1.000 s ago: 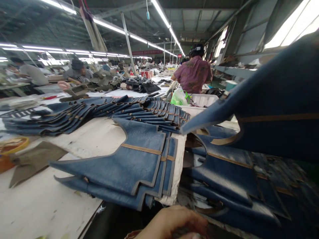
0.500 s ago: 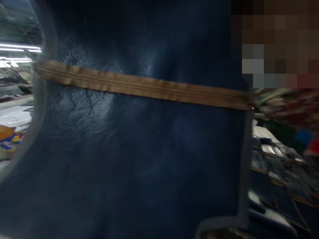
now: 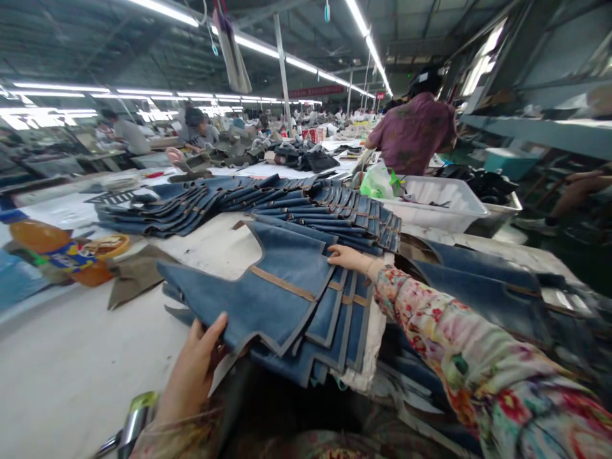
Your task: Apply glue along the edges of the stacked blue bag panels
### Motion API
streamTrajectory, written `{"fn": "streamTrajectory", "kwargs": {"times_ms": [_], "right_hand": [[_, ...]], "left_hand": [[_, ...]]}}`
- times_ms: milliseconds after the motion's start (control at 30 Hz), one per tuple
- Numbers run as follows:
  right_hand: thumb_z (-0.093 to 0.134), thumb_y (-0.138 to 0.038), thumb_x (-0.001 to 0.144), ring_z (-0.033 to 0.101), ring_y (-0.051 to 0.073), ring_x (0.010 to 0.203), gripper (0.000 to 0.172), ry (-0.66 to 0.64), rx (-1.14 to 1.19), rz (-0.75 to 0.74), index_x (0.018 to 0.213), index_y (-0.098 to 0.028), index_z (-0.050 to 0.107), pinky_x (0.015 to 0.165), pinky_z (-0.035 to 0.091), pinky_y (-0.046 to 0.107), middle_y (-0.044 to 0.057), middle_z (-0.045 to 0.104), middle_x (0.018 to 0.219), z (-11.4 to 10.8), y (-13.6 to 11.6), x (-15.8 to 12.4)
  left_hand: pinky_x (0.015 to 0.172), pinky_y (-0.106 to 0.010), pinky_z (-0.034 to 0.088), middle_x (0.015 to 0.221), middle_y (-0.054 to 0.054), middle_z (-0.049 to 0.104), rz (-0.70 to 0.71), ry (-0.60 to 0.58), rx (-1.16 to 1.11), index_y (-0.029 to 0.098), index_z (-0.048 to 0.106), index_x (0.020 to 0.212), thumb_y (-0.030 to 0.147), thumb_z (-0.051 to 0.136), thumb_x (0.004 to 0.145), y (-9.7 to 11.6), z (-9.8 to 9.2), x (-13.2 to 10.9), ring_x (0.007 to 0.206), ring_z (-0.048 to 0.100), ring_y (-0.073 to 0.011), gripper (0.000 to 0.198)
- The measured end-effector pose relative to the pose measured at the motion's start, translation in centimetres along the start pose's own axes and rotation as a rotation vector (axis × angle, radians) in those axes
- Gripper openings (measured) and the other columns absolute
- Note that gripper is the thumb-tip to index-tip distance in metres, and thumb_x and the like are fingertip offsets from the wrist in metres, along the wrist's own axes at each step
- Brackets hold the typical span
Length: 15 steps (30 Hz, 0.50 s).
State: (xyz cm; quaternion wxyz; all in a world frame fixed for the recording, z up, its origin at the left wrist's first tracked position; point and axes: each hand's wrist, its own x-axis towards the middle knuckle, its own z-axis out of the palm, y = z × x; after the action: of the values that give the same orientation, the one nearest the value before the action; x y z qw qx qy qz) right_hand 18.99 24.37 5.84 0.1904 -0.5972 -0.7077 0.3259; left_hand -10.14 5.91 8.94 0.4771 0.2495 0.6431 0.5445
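A dark blue, leather-like cut piece (image 3: 282,268) with grey edging and a brown strip lies on top of similar overlapping pieces. My left hand (image 3: 194,366) grips its near left edge, thumb on top and the other fingers partly hidden below. At its far right corner, my right hand (image 3: 351,258) has its fingertips closed on the edge. Under and to the right of this piece, more blue pieces (image 3: 342,312) are fanned out, their brown strips showing. Behind them runs a long overlapping row of blue pieces (image 3: 191,204).
An orange drink bottle (image 3: 71,252) lies at the left by a brown scrap (image 3: 138,274). A metal tool (image 3: 136,421) is at the near left on the white table (image 3: 62,357). Beyond the stack stand a white bin (image 3: 440,204) and a person in a maroon shirt (image 3: 414,134).
Half a second ago a blue piece with a brown strip filled the view close up. Now such a piece lies low on the stack, and both hands and the table have come into sight.
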Motion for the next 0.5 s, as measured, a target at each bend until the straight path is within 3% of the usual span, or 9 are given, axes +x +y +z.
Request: {"fn": "streamTrajectory", "kwargs": {"times_ms": [133, 300, 400, 500], "right_hand": [[0.063, -0.013, 0.075, 0.063, 0.018, 0.089, 0.047, 0.027, -0.063, -0.027, 0.122, -0.008, 0.056, 0.085, 0.048, 0.029, 0.010, 0.067, 0.100, 0.7, 1.1, 0.7], [0.055, -0.004, 0.074, 0.061, 0.018, 0.097, 0.050, 0.103, -0.098, -0.077, 0.123, -0.010, 0.054, 0.091, 0.046, 0.030, 0.011, 0.064, 0.108, 1.5, 1.6, 0.7], [0.051, -0.002, 0.074, 0.058, 0.019, 0.106, 0.049, 0.146, -0.105, -0.157, 0.123, -0.008, 0.054, 0.098, 0.042, 0.033, 0.014, 0.061, 0.114, 1.9, 1.8, -0.2], [0.051, -0.005, 0.075, 0.052, 0.020, 0.116, 0.049, 0.193, -0.102, -0.227, 0.124, -0.010, 0.053, 0.105, 0.037, 0.036, 0.014, 0.057, 0.122, 1.8, 2.6, -2.5]], "left_hand": [[0.064, -0.021, 0.056, 0.118, -0.005, 0.064, -0.042, -0.017, -0.005, 0.025, 0.052, 0.125, 0.016, 0.065, 0.080, -0.1, 1.0, -1.1, 0.089, 0.067, -0.0164, 0.048], [0.062, -0.024, 0.055, 0.116, -0.006, 0.066, -0.058, 0.003, 0.072, 0.022, 0.051, 0.125, 0.015, 0.066, 0.079, -1.0, 2.2, -1.9, 0.084, 0.067, -0.0166, 0.049], [0.054, -0.021, 0.050, 0.096, -0.004, 0.070, -0.029, -0.004, 0.160, 0.019, 0.051, 0.125, 0.022, 0.068, 0.078, -1.5, 1.7, -2.3, 0.068, 0.064, -0.0145, 0.051], [0.048, -0.019, 0.044, 0.069, 0.001, 0.064, 0.051, -0.046, 0.224, 0.017, 0.054, 0.119, 0.040, 0.075, 0.069, -2.0, 0.4, -2.8, 0.055, 0.056, -0.0125, 0.058]]}}
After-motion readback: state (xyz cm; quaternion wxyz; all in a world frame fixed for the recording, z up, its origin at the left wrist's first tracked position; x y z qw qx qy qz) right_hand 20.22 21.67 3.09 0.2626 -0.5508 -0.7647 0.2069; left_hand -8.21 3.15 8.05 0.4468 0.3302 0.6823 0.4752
